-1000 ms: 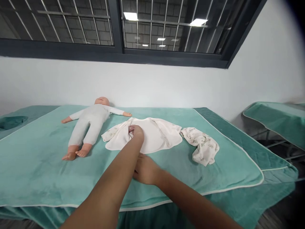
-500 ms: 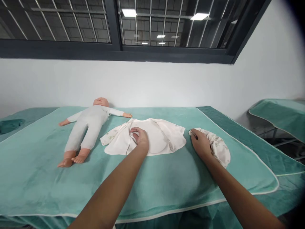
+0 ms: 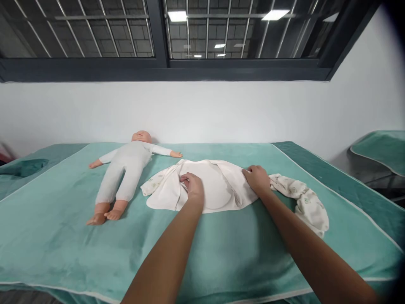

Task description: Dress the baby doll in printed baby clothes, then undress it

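A white baby shirt (image 3: 218, 190) lies spread open on the bed, its left sleeve printed with a small pattern. My left hand (image 3: 194, 188) rests over its left front panel, fingers curled together on the fabric edge. At the shirt's right sleeve, my right hand (image 3: 257, 179) has its fingers bent down onto the cloth; the sleeve end is hidden beneath it. Crumpled patterned baby clothing (image 3: 311, 209) trails rightward from beside that hand, its near end partly covered. On the left, a baby doll (image 3: 128, 162) in a white bodysuit lies face up with arms spread.
A green padded sheet with white piping (image 3: 72, 236) covers the bed. Behind it stand a white wall (image 3: 221, 109) and a dark-framed barred window (image 3: 240, 69). Another green-covered surface (image 3: 382, 147) is at the far right.
My right hand has moved left from the crumpled patterned clothing onto the shirt's right sleeve. That clothing now lies more stretched out. My left hand stays on the shirt; the view has shifted slightly.
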### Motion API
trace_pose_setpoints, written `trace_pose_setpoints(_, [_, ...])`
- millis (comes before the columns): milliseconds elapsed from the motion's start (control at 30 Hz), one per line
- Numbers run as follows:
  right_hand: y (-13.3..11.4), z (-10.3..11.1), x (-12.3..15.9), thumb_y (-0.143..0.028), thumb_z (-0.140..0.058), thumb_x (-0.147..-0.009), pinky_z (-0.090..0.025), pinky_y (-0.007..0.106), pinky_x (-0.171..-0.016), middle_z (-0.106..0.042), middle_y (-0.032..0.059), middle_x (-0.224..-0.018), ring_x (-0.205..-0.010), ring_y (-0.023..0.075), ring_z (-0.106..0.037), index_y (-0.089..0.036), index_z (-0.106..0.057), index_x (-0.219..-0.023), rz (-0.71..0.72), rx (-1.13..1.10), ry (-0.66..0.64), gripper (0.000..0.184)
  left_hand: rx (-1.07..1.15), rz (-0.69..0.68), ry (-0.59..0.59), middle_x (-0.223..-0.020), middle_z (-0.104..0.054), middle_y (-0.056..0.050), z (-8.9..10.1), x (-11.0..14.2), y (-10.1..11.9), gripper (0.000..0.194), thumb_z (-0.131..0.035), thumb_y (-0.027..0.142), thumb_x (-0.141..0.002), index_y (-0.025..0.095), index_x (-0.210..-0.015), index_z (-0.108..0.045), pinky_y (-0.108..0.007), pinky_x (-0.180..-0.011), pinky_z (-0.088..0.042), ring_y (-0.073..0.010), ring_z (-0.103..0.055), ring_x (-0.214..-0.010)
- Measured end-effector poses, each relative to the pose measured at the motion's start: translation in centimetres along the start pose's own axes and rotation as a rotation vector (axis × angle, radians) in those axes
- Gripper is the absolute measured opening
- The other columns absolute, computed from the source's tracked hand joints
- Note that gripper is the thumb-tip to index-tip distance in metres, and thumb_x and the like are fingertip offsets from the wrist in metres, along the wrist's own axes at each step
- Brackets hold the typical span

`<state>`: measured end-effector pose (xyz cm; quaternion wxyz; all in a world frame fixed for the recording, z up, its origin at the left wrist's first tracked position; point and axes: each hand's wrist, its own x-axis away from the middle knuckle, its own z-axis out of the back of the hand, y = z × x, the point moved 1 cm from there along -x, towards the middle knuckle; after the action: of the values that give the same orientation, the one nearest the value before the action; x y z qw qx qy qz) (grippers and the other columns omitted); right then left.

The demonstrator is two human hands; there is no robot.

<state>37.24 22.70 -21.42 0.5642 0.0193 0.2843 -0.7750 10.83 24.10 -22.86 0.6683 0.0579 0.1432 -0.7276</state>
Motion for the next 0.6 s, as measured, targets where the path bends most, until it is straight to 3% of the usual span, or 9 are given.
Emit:
trace_pose_setpoints(67, [1.2,0.1,1.3,-0.049,-0.05,-0.087,-0.045,0.042,-0.084,-0.065,0.0198,-0.106,-0.101,0.0319,-0.059,-0.014,-0.068,-0.094,-0.061,0.037,0.047,0.041,-0.007,0.004,0.002,-0.112,-0.065,-0.031,-0.2,0.1,0.0,0.034,-0.046,0.006,-0.088,-0.009,-0.116,-0.059,-0.062,-0.096,-0.043,-0.0402,-0.062,-0.11])
trace_pose_setpoints(133, [2.5,0.2,2.0,-0.05,-0.051,-0.085,-0.046,0.04,-0.077,-0.066,0.0163,-0.099,-0.091,0.0297,-0.061,-0.016,-0.067,-0.092,-0.108,0.042,0.051,0.038,-0.013,0.005,0.002,-0.112,-0.066,-0.029,-0.6,0.1,0.1,0.034,-0.045,0.009,-0.089,-0.006,-0.116,-0.06,-0.063,-0.095,-0.043,-0.0402,-0.06,-0.112])
trace_pose_setpoints(267, [4.3,0.3,0.6,-0.043,-0.052,-0.084,-0.044,0.033,-0.068,-0.066,0.0068,-0.084,-0.072,0.0217,-0.059,-0.021,-0.065,-0.089,-0.11,-0.01,0.06,0.026,-0.025,0.0,0.005,-0.111,-0.067,-0.026,-0.8,0.1,0.1,0.036,-0.043,0.012,-0.091,-0.003,-0.118,-0.06,-0.063,-0.095,-0.044,-0.0399,-0.059,-0.113])
trace_pose_setpoints(367, [4.7,0.8,-1.0,-0.036,-0.041,-0.089,-0.046,0.038,-0.08,-0.064,0.0138,-0.104,-0.09,0.0257,-0.059,-0.017,-0.063,-0.106,-0.1,-0.027,0.228,0.033,-0.038,-0.004,0.0,-0.112,-0.067,-0.027,-0.4,0.2,0.1,0.039,-0.041,0.008,-0.09,-0.005,-0.122,-0.058,-0.062,-0.094,-0.046,-0.0392,-0.06,-0.113])
trace_pose_setpoints(467, [4.2,1.2,-1.3,-0.023,-0.037,-0.087,-0.041,0.042,-0.099,-0.057,0.0181,-0.122,-0.115,0.0284,-0.052,-0.014,-0.062,-0.116,0.004,-0.036,0.365,0.039,-0.046,0.005,-0.013,-0.114,-0.066,-0.029,-0.1,0.3,0.1,0.039,-0.04,0.003,-0.088,-0.008,-0.12,-0.059,-0.061,-0.095,-0.045,-0.0393,-0.059,-0.113])
trace_pose_setpoints(600, [2.5,0.6,0.9,-0.024,-0.041,-0.09,-0.042,0.038,-0.102,-0.064,0.0127,-0.115,-0.113,0.0246,-0.056,-0.017,-0.065,-0.11,0.327,-0.135,0.284,0.032,-0.029,0.02,-0.027,-0.115,-0.066,-0.028,0.0,0.4,0.2,0.039,-0.042,0.001,-0.086,-0.007,-0.12,-0.059,-0.061,-0.096,-0.044,-0.0394,-0.058,-0.116])
